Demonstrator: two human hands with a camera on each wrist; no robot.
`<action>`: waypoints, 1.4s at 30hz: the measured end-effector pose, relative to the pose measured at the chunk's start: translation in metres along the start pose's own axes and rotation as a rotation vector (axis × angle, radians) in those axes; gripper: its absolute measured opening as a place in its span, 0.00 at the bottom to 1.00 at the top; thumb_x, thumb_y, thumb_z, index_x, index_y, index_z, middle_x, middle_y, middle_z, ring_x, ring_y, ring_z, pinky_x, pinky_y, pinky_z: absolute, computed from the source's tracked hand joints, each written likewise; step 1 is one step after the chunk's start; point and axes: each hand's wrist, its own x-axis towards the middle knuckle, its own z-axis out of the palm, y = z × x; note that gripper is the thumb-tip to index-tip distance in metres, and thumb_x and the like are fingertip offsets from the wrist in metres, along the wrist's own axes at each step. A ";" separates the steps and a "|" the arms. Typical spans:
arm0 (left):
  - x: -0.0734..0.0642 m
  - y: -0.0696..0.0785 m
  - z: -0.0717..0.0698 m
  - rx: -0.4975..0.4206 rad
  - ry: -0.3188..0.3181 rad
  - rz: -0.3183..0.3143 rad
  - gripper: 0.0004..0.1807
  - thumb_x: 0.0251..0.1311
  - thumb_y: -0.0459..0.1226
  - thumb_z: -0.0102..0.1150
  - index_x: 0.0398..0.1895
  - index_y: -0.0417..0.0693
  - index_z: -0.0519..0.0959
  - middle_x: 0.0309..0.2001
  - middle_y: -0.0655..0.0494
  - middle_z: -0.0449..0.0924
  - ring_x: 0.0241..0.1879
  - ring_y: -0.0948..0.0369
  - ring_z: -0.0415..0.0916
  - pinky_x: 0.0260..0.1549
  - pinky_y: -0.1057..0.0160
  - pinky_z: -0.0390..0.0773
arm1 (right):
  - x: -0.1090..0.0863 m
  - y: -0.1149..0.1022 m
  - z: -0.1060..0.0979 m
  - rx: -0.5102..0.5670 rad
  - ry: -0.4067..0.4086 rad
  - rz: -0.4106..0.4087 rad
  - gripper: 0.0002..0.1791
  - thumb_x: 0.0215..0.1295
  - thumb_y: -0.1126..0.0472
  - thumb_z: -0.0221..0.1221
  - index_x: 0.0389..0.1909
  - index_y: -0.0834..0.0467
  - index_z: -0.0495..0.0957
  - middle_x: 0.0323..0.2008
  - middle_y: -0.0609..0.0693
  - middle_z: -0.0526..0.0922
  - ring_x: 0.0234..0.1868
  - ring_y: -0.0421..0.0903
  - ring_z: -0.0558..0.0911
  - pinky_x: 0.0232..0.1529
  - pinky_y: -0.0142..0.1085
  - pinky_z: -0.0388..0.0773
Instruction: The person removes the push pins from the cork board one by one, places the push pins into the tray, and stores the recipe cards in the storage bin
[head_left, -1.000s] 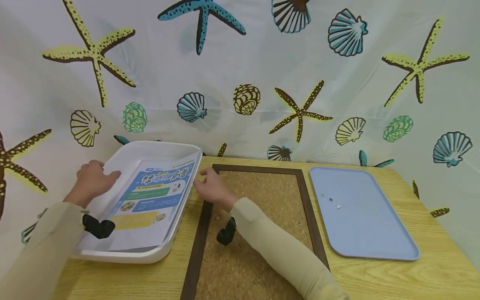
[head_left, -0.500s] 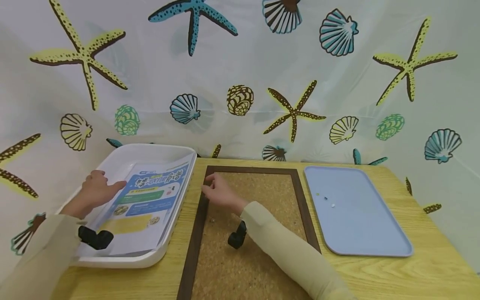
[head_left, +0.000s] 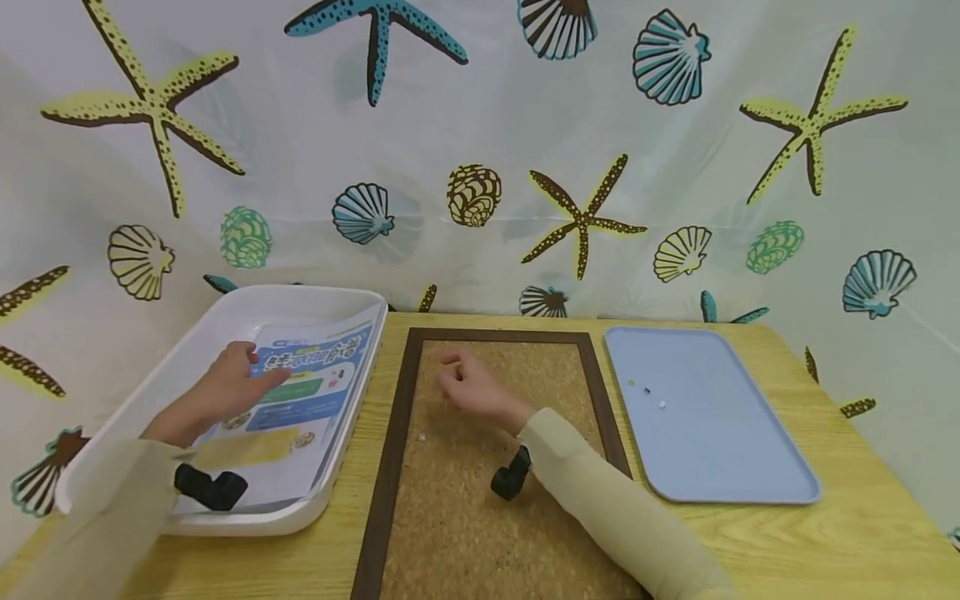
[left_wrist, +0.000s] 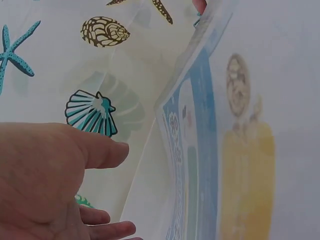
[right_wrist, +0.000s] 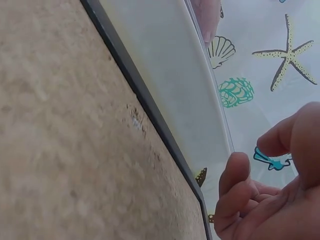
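My left hand [head_left: 225,387] hovers over a white plastic bin [head_left: 247,527], its thumb and fingers apart with nothing between them. Beneath it in the bin lies a stack of papers, topped by a printed sheet [head_left: 330,396] with blue, green and yellow blocks. In the left wrist view the thumb and fingers of the left hand [left_wrist: 45,175] stand beside that sheet [left_wrist: 247,185], with a gap. Over the upper part of a brown-framed cork board [head_left: 465,517] is my right hand [head_left: 477,393]. Its fingers curl loosely, and the right wrist view shows nothing held by the right hand [right_wrist: 280,200].
To the right of the cork board lies a pale blue tray [head_left: 720,433] with a few tiny bits, one a white piece [head_left: 662,405]. Everything stands on a wood-grain table [head_left: 810,550]. A curtain [head_left: 442,275] printed with shells and starfish hangs behind.
My right hand has moved right, from the bin's right edge to over the cork board. The left hand has shifted right over the printed sheet. The head view has turned slightly.
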 end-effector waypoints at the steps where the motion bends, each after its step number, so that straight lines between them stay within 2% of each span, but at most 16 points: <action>1: -0.001 0.003 0.002 -0.003 -0.002 0.020 0.45 0.69 0.44 0.48 0.65 0.15 0.37 0.63 0.16 0.45 0.59 0.31 0.55 0.60 0.35 0.60 | -0.002 0.002 -0.002 0.008 -0.001 -0.002 0.23 0.74 0.62 0.44 0.66 0.67 0.58 0.27 0.52 0.72 0.23 0.42 0.68 0.27 0.32 0.65; 7: -0.005 0.020 0.011 -0.011 -0.041 0.117 0.43 0.70 0.44 0.49 0.66 0.17 0.40 0.63 0.18 0.49 0.59 0.30 0.58 0.58 0.35 0.64 | -0.017 0.008 -0.017 0.025 0.013 0.003 0.23 0.74 0.63 0.44 0.66 0.68 0.57 0.28 0.50 0.70 0.26 0.43 0.69 0.29 0.33 0.68; 10: -0.008 0.029 0.016 -0.015 -0.064 0.140 0.44 0.69 0.45 0.50 0.68 0.20 0.41 0.64 0.20 0.50 0.61 0.29 0.57 0.58 0.35 0.65 | -0.024 0.009 -0.025 -0.010 0.036 0.002 0.23 0.73 0.63 0.44 0.66 0.68 0.58 0.30 0.53 0.72 0.26 0.43 0.69 0.28 0.32 0.67; 12: -0.011 0.035 0.020 -0.015 -0.065 0.178 0.43 0.69 0.45 0.50 0.68 0.20 0.42 0.64 0.21 0.53 0.61 0.30 0.58 0.57 0.35 0.65 | -0.029 0.010 -0.031 -0.015 0.043 -0.005 0.24 0.73 0.63 0.45 0.66 0.68 0.58 0.30 0.54 0.72 0.25 0.43 0.70 0.28 0.32 0.67; 15: -0.018 0.045 0.026 -0.002 -0.069 0.206 0.44 0.69 0.47 0.51 0.69 0.22 0.42 0.66 0.22 0.50 0.64 0.28 0.53 0.58 0.32 0.62 | -0.039 0.012 -0.038 -0.021 0.054 -0.010 0.24 0.73 0.63 0.45 0.67 0.66 0.59 0.29 0.53 0.72 0.25 0.43 0.69 0.27 0.32 0.67; 21: -0.027 0.058 0.039 0.028 -0.049 0.280 0.43 0.69 0.46 0.51 0.70 0.23 0.43 0.68 0.22 0.48 0.65 0.29 0.52 0.59 0.30 0.58 | -0.056 0.018 -0.049 -0.048 0.081 -0.002 0.23 0.74 0.62 0.47 0.66 0.64 0.61 0.29 0.56 0.73 0.25 0.49 0.72 0.26 0.35 0.69; 24: -0.027 0.060 0.045 0.040 -0.035 0.299 0.44 0.68 0.45 0.52 0.70 0.23 0.44 0.68 0.22 0.48 0.65 0.30 0.52 0.59 0.30 0.57 | -0.062 0.020 -0.053 -0.045 0.084 0.001 0.23 0.74 0.62 0.46 0.65 0.67 0.59 0.29 0.56 0.73 0.27 0.51 0.73 0.28 0.35 0.70; 27: -0.027 0.063 0.048 0.046 -0.029 0.307 0.44 0.68 0.46 0.52 0.71 0.24 0.43 0.69 0.22 0.48 0.66 0.30 0.51 0.60 0.30 0.56 | -0.066 0.022 -0.056 -0.055 0.091 0.009 0.23 0.74 0.62 0.46 0.65 0.67 0.59 0.29 0.56 0.73 0.26 0.50 0.73 0.28 0.35 0.69; 32: -0.029 0.063 0.053 0.024 -0.016 0.371 0.44 0.69 0.47 0.51 0.70 0.22 0.44 0.68 0.22 0.49 0.66 0.29 0.51 0.60 0.30 0.57 | -0.072 0.027 -0.061 -0.068 0.098 0.016 0.23 0.74 0.61 0.46 0.66 0.66 0.59 0.29 0.55 0.72 0.28 0.51 0.75 0.29 0.36 0.71; 38: -0.032 0.061 0.064 0.047 0.069 0.451 0.42 0.67 0.44 0.54 0.68 0.21 0.49 0.66 0.21 0.52 0.65 0.28 0.51 0.59 0.30 0.57 | -0.080 0.030 -0.065 -0.071 0.126 0.050 0.23 0.75 0.60 0.46 0.67 0.63 0.59 0.31 0.54 0.72 0.32 0.54 0.77 0.33 0.37 0.73; 42: -0.037 0.066 0.066 0.070 0.073 0.459 0.40 0.68 0.42 0.53 0.69 0.21 0.48 0.67 0.21 0.51 0.66 0.28 0.49 0.60 0.31 0.56 | -0.086 0.032 -0.070 -0.110 0.162 0.044 0.22 0.74 0.61 0.47 0.65 0.63 0.61 0.32 0.57 0.74 0.30 0.52 0.77 0.35 0.37 0.73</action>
